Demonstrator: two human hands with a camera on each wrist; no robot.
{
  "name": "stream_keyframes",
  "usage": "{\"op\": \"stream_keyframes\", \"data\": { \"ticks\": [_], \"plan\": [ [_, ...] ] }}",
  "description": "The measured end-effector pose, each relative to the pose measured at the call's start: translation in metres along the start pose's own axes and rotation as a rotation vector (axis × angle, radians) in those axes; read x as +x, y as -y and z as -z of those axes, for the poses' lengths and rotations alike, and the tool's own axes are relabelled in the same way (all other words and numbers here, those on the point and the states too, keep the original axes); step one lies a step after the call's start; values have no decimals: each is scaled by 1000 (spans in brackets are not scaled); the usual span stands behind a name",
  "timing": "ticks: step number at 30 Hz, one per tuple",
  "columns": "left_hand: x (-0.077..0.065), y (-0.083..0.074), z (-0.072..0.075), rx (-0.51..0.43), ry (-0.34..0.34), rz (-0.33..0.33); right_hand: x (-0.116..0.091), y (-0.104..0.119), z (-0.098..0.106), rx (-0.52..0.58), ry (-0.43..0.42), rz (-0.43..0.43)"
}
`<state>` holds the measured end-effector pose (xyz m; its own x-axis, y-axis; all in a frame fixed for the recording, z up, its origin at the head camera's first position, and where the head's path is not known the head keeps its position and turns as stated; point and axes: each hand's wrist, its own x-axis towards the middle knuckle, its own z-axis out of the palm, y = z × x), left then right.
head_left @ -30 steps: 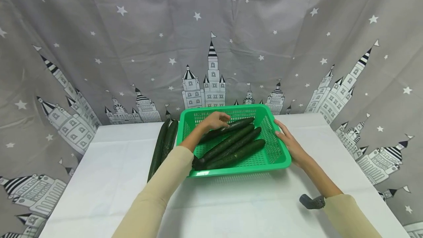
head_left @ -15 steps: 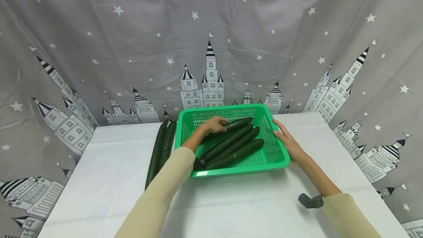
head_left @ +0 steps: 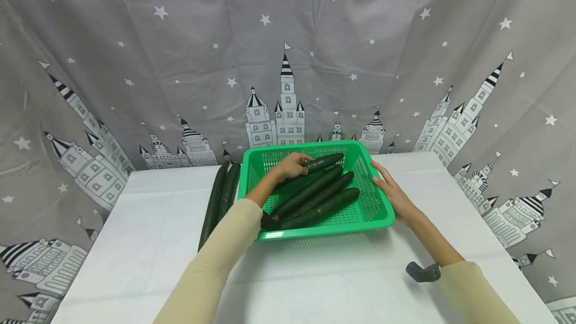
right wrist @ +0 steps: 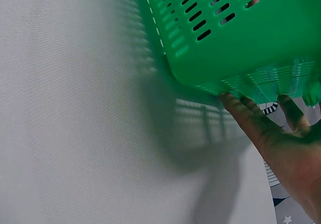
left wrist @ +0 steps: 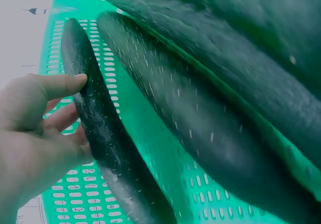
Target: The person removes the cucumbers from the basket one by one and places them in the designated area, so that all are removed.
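My left hand (head_left: 290, 166) reaches into a green plastic basket (head_left: 324, 234) and grips the rearmost cucumber (head_left: 325, 162). In the left wrist view, the thumb lies over this dark green cucumber (left wrist: 98, 103) and the fingers curl behind it, while its upper end points free. Three other cucumbers (head_left: 330, 206) lie side by side in the basket, slanting toward its right side. My right hand (head_left: 398, 196) rests against the basket's right end. Seen from the right wrist, the fairly straight fingers (right wrist: 241, 111) touch the slotted wall from outside.
Two more cucumbers (head_left: 220, 199) lie on the white tablecloth (head_left: 157, 244), just left of the basket. Behind the table hangs a grey curtain (head_left: 288, 4) printed with castles and stars. A dark wrist device (head_left: 423, 272) sticks out beside the right sleeve.
My left hand has come down onto the rearmost cucumber, gripped it and shifted it slightly up and back, widening its gap from the others. My right hand has stayed at the basket's end.
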<state>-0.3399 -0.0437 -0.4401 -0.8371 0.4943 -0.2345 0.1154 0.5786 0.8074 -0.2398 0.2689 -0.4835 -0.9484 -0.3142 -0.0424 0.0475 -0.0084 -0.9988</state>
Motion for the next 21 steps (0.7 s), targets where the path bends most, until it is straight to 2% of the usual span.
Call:
{"op": "stream_keyframes", "data": {
  "ticks": [6, 12, 21],
  "plan": [
    [-8, -11, 11, -22, -24, -41, 1, 2, -1, 1, 0, 2],
    [-19, -21, 21, -44, -53, -43, 0, 1, 0, 7, 8, 10],
    [-45, -40, 42, -144, -133, -57, 0, -1, 0, 6, 4, 7]
  ]
}}
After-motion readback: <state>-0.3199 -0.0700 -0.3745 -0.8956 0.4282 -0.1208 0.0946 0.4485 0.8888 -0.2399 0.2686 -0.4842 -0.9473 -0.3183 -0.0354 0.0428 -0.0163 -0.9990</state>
